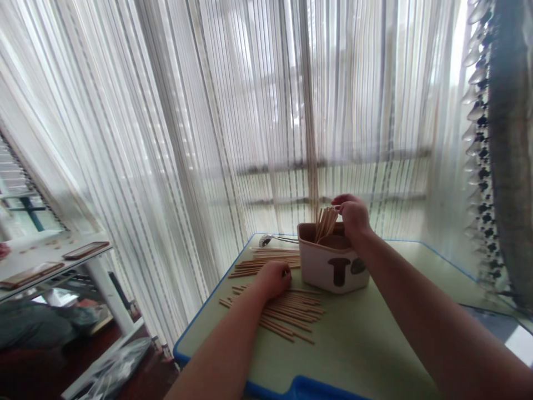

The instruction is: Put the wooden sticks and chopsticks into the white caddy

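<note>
A white utensil holder [320, 272] with a brown rim and dark mushroom-like print stands on the light green tabletop. A bunch of wooden chopsticks [326, 225] leans upright inside it. My right hand [353, 215] is over its right side, fingers closed around the chopsticks' upper ends; the wrist hides part of the rim. Many loose chopsticks [293, 311] lie spread to the left of the holder, in a near group and a farther group [270, 260]. Above the near group, my left hand [275, 279] is curled, touching the sticks; what its fingers hold is hidden.
A metal ladle [270, 239] lies behind the chopsticks. The green table [366, 344] has a blue edge. Sheer striped curtains [270, 111] hang right behind it. At left is a white table [54, 247] with brown-framed trays; a dark flat object [491, 322] sits at right.
</note>
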`<state>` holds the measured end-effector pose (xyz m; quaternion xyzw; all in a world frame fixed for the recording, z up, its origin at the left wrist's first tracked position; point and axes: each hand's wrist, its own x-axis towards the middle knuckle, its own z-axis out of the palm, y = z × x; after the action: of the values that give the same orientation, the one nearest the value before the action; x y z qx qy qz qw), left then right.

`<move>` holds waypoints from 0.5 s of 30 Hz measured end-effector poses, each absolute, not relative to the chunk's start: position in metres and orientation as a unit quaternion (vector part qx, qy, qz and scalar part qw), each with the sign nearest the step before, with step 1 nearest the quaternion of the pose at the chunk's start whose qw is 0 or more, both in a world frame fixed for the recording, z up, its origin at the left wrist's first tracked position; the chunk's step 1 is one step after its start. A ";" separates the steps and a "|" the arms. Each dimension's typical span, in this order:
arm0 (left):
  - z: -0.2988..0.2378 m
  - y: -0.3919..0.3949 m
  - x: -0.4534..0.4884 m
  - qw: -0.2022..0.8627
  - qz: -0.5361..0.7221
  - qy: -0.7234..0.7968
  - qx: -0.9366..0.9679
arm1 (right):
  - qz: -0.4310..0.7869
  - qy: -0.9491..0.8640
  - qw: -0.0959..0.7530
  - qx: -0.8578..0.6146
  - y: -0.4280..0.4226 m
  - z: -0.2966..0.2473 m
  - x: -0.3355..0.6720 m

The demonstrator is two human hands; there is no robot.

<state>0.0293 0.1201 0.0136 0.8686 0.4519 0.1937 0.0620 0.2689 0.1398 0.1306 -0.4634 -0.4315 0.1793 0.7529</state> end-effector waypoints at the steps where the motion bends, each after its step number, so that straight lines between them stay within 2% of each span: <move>1: 0.013 0.121 0.029 0.061 0.195 0.453 0.868 | 0.182 -0.437 0.749 -0.463 0.139 0.131 0.268; 7: 0.014 0.121 0.030 0.051 0.189 0.456 0.868 | 0.151 -0.424 0.757 -0.474 0.137 0.129 0.266; 15: 0.017 0.119 0.033 0.055 0.172 0.475 0.861 | 0.103 -0.505 0.680 -0.522 0.147 0.120 0.270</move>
<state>0.0332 0.1186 0.0174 0.8611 0.4753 0.1721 0.0552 0.2696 0.1470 0.1195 -0.5221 -0.5048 0.1030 0.6797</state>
